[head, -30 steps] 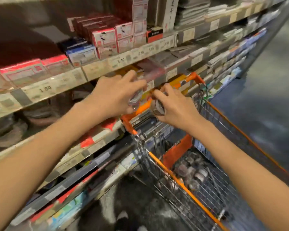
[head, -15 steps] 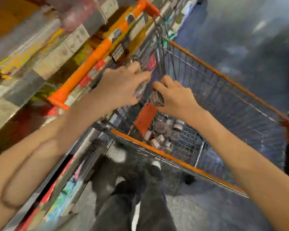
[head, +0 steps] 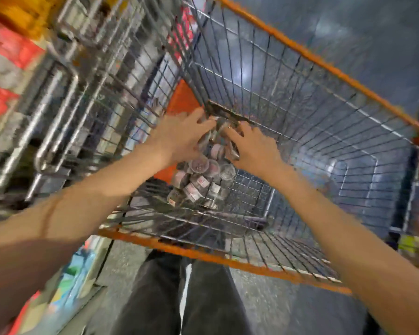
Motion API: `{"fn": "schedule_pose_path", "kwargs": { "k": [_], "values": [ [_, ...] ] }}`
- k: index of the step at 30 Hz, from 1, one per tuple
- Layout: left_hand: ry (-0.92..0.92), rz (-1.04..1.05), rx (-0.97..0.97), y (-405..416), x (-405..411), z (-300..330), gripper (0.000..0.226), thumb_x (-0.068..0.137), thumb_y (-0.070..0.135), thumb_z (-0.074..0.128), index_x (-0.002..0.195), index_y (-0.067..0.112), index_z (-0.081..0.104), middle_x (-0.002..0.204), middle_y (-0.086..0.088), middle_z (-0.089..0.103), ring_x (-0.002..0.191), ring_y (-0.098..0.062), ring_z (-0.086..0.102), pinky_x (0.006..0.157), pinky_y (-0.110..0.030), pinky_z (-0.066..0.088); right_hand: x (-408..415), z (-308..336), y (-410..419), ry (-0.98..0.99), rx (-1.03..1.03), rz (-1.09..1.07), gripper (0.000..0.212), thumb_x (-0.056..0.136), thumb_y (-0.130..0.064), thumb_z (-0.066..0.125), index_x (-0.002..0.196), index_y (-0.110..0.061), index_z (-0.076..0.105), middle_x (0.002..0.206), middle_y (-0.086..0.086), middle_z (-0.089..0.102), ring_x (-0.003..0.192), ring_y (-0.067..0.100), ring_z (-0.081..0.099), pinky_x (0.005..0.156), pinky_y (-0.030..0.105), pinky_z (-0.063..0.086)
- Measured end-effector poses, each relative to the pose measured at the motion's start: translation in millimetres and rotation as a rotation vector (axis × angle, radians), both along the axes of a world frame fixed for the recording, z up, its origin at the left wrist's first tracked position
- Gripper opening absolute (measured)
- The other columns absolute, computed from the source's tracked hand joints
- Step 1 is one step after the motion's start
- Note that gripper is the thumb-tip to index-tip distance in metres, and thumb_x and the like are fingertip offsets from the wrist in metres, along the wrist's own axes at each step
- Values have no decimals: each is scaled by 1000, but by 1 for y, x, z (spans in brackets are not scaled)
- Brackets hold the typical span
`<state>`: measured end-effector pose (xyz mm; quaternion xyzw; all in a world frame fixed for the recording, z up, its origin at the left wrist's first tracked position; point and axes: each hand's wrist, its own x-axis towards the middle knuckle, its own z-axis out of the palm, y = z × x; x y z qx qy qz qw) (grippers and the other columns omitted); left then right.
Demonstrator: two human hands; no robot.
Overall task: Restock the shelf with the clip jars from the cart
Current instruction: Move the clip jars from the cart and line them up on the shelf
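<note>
Several small clear clip jars [head: 198, 180] with pale lids lie heaped in the near left corner of the wire cart [head: 300, 97]. Both my hands are down inside the cart, just above the heap. My left hand [head: 179, 139] reaches in with fingers spread, and a clear jar [head: 204, 141] shows under its fingers. My right hand [head: 252, 147] curls over another jar [head: 232, 152] against its palm. The fingertips of both hands nearly meet at the cart's wire wall. Motion blur hides the exact grips.
The cart has orange rims [head: 227, 257] and an orange plastic flap [head: 181, 97] behind the jars. Blurred shelving [head: 7, 76] with red and yellow packs runs along the left. Grey floor [head: 348, 32] lies to the right. My dark trousers [head: 179, 298] show below.
My view has swung down from the shelf to the cart. Both hands, each carrying a jar, have dropped from shelf height into the cart onto the jar heap.
</note>
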<state>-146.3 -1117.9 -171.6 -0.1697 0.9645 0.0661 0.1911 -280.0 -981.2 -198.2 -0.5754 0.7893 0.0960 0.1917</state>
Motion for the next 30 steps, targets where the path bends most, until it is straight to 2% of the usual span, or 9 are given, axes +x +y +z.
{"fn": "schedule_pose_path", "kwargs": {
  "k": [4, 9, 12, 16, 19, 22, 25, 27, 30],
  "values": [
    [-111, -8, -7, 7, -26, -52, 65, 82, 42, 67, 135, 26, 34, 132, -6, 37, 103, -31, 54, 61, -33, 38, -17, -51, 15, -56, 96, -38, 61, 87, -34, 63, 137, -23, 31, 137, 12, 31, 114, 35, 45, 64, 37, 41],
    [-202, 27, 72, 17, -45, -112, 70, 80, 45, 67, 137, 27, 30, 138, -7, 31, 108, -31, 52, 64, -34, 38, -23, -107, 29, -167, 153, -103, 55, 85, -26, 65, 130, -20, 36, 128, 11, 34, 106, 34, 46, 60, 35, 42],
    [-238, 63, 100, 21, -50, -141, 74, 79, 44, 69, 139, 26, 28, 143, -10, 27, 113, -32, 50, 68, -36, 40, -26, -133, 35, -201, 175, -148, 64, 85, -30, 66, 137, -21, 31, 127, 11, 35, 109, 33, 46, 66, 39, 45],
    [-167, 75, 159, 29, -62, -166, 64, 81, 32, 71, 132, 25, 34, 136, -9, 32, 113, -33, 47, 75, -41, 46, -29, -160, 38, -217, 204, -205, 66, 82, -33, 70, 136, -21, 34, 129, 8, 35, 111, 29, 47, 70, 37, 46],
    [-100, 92, 210, 34, -74, -176, 61, 79, 37, 71, 128, 24, 36, 132, -10, 35, 105, -32, 53, 76, -41, 50, -32, -175, 39, -237, 217, -242, 64, 78, -30, 72, 131, -24, 37, 130, 5, 37, 109, 24, 48, 70, 29, 42],
    [-149, 85, 240, 38, -80, -185, 72, 79, 47, 70, 136, 24, 31, 135, -10, 34, 100, -30, 57, 74, -39, 50, -36, -184, 42, -251, 216, -280, 70, 77, -31, 73, 135, -24, 35, 138, 6, 34, 115, 27, 48, 82, 34, 49],
    [-195, 51, 213, 40, -77, -193, 77, 79, 52, 67, 140, 25, 27, 136, -9, 35, 98, -29, 58, 73, -36, 48, -41, -190, 46, -268, 209, -290, 74, 77, -37, 72, 138, -24, 32, 138, 7, 34, 116, 27, 49, 86, 36, 48],
    [-207, 93, 242, 37, -74, -200, 76, 77, 49, 71, 137, 27, 31, 136, -7, 36, 103, -29, 56, 79, -39, 48, -45, -193, 48, -282, 208, -309, 74, 77, -41, 72, 137, -27, 32, 137, 7, 34, 117, 26, 48, 86, 36, 48],
    [-207, 187, 277, 27, -72, -209, 72, 74, 50, 73, 131, 27, 36, 133, -6, 37, 112, -32, 50, 81, -44, 49, -52, -196, 49, -301, 194, -357, 74, 76, -45, 72, 136, -25, 34, 139, 7, 32, 123, 28, 40, 90, 44, 46]
  ]
}}
